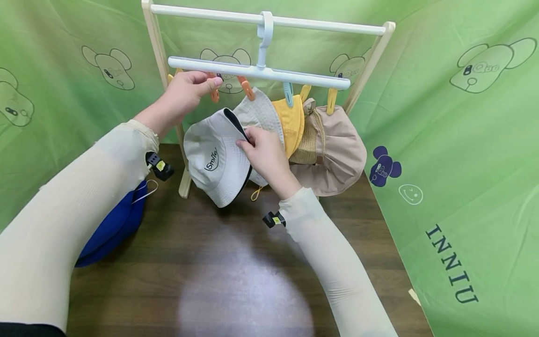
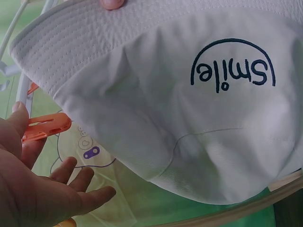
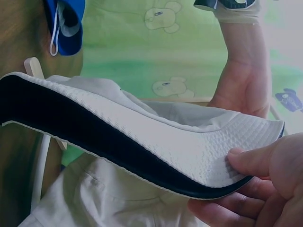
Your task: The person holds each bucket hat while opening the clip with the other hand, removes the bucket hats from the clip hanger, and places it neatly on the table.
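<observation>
My left hand (image 1: 178, 100) is at the left part of a white clip hanger (image 1: 219, 66), its thumb and forefinger pinching an orange clip (image 2: 49, 126) while the other fingers spread out. My right hand (image 1: 271, 157) grips the brim of a white bucket hat (image 1: 202, 154) between thumb and fingers. Dark "Smile" lettering marks the crown, and the brim's dark lining (image 3: 104, 137) shows in the right wrist view. This hat hangs tilted below the orange clip, brim toward the right hand.
Beside it, a pale hat (image 1: 263, 105), a yellow hat (image 1: 290, 121) and a beige hat (image 1: 341, 150) hang from orange, blue and yellow clips. A wooden-legged rack (image 1: 210, 14) bears the hanger. On the brown floor at left lies a blue hat (image 1: 115, 229). Green printed cloth surrounds everything.
</observation>
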Tool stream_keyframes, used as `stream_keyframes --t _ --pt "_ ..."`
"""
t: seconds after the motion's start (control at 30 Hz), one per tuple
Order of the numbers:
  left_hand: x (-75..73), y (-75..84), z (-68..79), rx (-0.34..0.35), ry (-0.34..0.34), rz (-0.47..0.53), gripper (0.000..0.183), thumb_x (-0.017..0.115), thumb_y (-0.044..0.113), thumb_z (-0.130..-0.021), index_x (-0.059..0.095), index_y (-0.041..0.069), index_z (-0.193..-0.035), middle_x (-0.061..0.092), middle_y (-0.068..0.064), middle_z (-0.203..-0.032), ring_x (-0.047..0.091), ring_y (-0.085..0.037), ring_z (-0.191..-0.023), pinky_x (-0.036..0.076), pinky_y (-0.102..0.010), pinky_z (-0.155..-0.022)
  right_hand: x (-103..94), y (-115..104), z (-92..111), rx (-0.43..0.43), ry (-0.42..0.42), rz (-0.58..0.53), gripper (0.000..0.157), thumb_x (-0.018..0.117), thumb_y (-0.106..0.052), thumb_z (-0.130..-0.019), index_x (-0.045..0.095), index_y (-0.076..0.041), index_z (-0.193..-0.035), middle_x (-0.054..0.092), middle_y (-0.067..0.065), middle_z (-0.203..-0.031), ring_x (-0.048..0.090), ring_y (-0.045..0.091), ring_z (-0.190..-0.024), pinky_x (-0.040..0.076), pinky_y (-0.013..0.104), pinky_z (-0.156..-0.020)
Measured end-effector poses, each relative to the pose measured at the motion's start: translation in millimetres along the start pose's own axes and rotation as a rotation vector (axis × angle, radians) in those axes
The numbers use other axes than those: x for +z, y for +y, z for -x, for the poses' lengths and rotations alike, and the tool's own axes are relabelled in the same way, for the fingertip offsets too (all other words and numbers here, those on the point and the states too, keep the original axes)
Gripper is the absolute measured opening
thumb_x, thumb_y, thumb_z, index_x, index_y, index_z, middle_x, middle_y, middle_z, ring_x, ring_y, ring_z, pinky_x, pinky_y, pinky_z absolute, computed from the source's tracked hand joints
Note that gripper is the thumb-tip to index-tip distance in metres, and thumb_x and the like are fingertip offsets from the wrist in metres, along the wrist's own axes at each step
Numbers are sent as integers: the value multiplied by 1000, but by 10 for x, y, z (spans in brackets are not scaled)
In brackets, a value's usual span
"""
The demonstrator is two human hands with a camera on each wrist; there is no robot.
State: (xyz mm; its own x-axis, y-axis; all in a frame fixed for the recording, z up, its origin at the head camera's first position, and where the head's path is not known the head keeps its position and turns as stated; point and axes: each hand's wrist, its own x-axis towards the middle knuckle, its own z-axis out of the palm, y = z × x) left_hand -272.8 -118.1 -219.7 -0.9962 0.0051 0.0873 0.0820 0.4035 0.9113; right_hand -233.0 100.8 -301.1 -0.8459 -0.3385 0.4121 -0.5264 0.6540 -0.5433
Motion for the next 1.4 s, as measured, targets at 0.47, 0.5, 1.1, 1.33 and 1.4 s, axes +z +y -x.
stream_keyframes --t 0.47,0.5,1.1,1.33,1.4 --pt "-2 -25 -13 -8 8 -12 37 68 49 -97 74 13 -89 63 9 -122 44 -13 -122 29 -37 -112 8 20 85 -36 9 -62 10 74 -23 -96 75 -13 -98 71 -3 -80 57 12 -69 46 29 -66" --pt "-2 -26 -11 -6 8 -12 37 68 48 -97 73 12 -89 63 8 -120 44 -13 -120 29 -37 -110 5 17 89 -38 8 -62 10 74 -23 -96 75 -13 -98 71 -3 -80 57 12 -69 45 29 -67" --pt "16 11 5 -17 5 -27 31 68 51 -96 71 21 -98 64 4 -114 47 -15 -118 33 -39 -108 2 7 143 -102 3 -114 9 78 -21 -92 74 -13 -90 63 -3 -71 51 10 -66 39 26 -62" --pt "31 18 -2 -9 -3 -48 33 66 52 -97 68 19 -99 65 -1 -120 49 -15 -121 35 -38 -109 5 -7 153 -132 2 -114 10 78 -21 -91 73 -12 -89 61 -3 -70 50 10 -65 40 26 -62" --pt "28 23 -5 -8 -10 -55 32 66 52 -97 68 20 -102 66 -1 -122 50 -15 -123 35 -38 -110 5 -6 154 -132 3 -112 10 79 -20 -91 73 -12 -89 62 -3 -71 51 10 -66 40 26 -62"
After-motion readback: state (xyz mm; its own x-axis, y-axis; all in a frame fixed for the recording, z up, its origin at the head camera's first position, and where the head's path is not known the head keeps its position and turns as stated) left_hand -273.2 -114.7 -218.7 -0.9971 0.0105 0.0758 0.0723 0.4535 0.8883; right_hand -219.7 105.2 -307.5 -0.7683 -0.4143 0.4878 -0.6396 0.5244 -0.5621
